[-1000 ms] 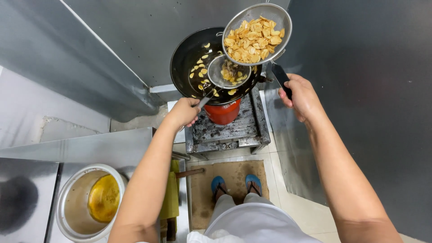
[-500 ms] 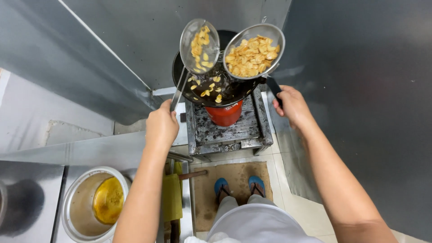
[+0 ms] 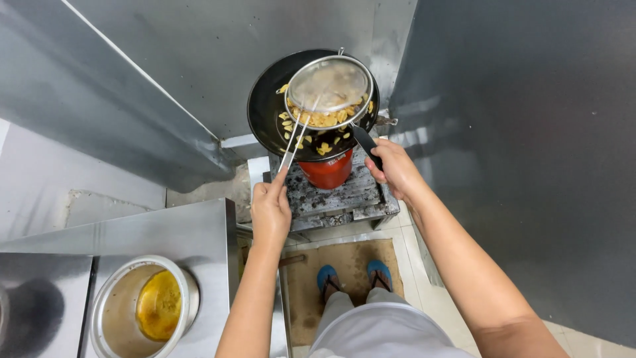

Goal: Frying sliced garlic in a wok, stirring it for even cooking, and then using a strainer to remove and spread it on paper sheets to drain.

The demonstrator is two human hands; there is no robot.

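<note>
Overhead view of a frying station. The left hand (image 3: 270, 211) gripped the thin metal handle of a small wire skimmer (image 3: 329, 86), turned over above the larger strainer (image 3: 328, 118) so that its mesh covered most of the golden fried pieces (image 3: 324, 120) lying there. The right hand (image 3: 396, 167) was closed around the strainer's black handle (image 3: 366, 144), holding it over the black wok (image 3: 265, 109). The wok sat on a burner stand (image 3: 344, 195), with a red part (image 3: 329, 174) of the burner showing just under it.

Most of the pieces appeared to be gathered in the strainer already; a few loose ones (image 3: 286, 119) lay in the wok along the strainer's near edge, so some lifting out seemingly remained. On the steel counter (image 3: 165, 232) to the left stood a metal bowl (image 3: 103, 311) holding yellow liquid, well apart from the wok. The person's feet in blue sandals (image 3: 352, 274) stood on a brown mat (image 3: 311, 311) below the stand.
</note>
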